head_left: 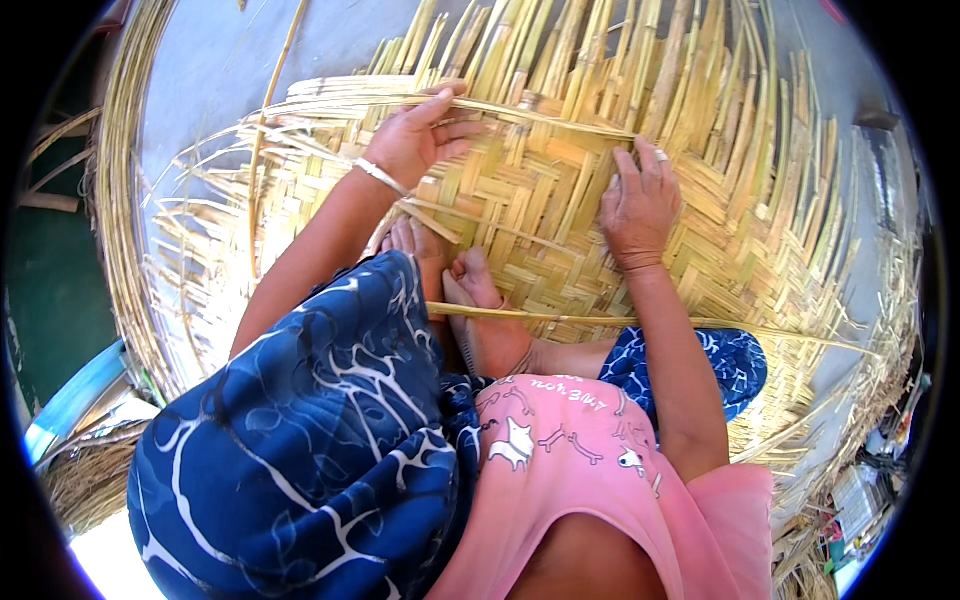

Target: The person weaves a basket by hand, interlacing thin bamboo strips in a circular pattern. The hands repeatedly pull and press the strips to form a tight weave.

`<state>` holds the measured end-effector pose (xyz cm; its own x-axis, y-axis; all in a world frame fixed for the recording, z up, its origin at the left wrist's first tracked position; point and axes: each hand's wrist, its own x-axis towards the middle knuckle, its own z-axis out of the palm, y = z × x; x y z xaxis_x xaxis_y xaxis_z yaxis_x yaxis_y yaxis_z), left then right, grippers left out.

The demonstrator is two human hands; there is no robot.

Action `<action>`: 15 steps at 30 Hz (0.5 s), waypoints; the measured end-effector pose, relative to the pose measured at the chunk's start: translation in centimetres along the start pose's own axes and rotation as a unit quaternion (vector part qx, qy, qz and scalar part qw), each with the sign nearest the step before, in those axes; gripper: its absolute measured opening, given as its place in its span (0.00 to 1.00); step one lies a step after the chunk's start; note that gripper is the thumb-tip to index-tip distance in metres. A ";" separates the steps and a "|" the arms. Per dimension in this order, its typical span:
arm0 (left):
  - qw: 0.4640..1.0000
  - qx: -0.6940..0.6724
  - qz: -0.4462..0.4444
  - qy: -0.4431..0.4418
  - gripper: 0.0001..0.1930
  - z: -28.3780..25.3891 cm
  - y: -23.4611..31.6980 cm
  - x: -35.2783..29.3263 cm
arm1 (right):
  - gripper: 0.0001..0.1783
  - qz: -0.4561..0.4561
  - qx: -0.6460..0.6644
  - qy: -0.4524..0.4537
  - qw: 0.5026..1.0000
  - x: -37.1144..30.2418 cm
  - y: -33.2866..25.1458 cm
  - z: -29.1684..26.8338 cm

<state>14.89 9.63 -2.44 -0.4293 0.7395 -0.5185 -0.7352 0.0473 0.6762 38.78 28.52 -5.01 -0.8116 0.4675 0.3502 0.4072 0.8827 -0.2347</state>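
Woven mat, herringbone, with loose strip: handling notes

Landmark: we list the woven mat (725, 200), flat on the grey floor (210, 60), partly under the person's bare foot (490, 335).

Item 1, pale strip (550, 117): long, narrow, lying across the mat's upper part, toward its fringe of unwoven ends (545, 50). We judge it light and springy, fairly stiff along its length, liable to split if bent sharply; its smooth face may slide. Best hold, in our view: a light pinch near each end, away from sharp edges.

Item 2, the mat itself: we judge it light for its spread, pliant as a sheet, firmest where closely woven; best taken by the dense middle, the fringe being easily snagged.

Left hand (415, 140): over the mat's upper left, fingers parted, thumb and forefinger at the strip; we cannot tell whether they pinch it.

Right hand (640, 205): over the mat, right of its middle, fingers close together and bent down by the strip's right end; grip hidden.
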 end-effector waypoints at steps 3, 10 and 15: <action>1.000 0.027 0.007 0.010 0.17 0.1 1.0 0.5 | 0.22 0.011 0.041 0.000 0.999 0.5 0.0 -0.5; 0.990 0.136 0.021 -0.044 0.13 4.5 2.0 0.5 | 0.14 0.250 0.260 -0.015 0.932 2.8 1.8 -3.7; 0.972 0.227 0.009 -0.056 0.13 5.2 0.1 0.8 | 0.14 0.225 0.267 -0.010 0.937 4.0 4.1 -3.6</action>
<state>17.22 13.77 -0.08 -0.3611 0.8107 -0.4608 -0.4100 0.3057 0.8593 38.71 34.18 -1.27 -0.6180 0.7810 0.0906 0.4469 0.4438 -0.7767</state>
